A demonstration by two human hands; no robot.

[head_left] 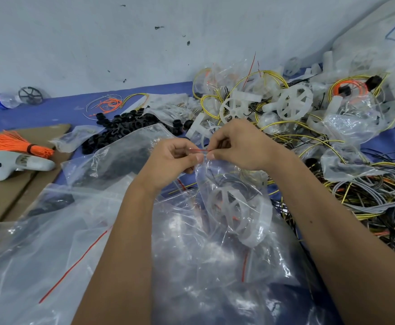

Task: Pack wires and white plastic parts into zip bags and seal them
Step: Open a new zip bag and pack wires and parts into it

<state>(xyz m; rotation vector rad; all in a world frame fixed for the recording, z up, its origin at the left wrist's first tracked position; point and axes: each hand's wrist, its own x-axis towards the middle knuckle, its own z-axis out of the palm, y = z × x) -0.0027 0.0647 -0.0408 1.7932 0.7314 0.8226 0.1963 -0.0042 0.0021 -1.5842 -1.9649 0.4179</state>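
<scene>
Grip: left hand (173,158) and right hand (236,146) pinch the red-striped mouth of a small clear zip bag (234,202), held above the table, white spoked plastic wheel (229,207) and wires inside. Sealing under way; loose white parts and wires (285,106) remain unpacked.

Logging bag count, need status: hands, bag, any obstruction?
Left hand and right hand pinching red zip strip. Zip bag holds white wheel, wires. Nothing blocking.
</scene>
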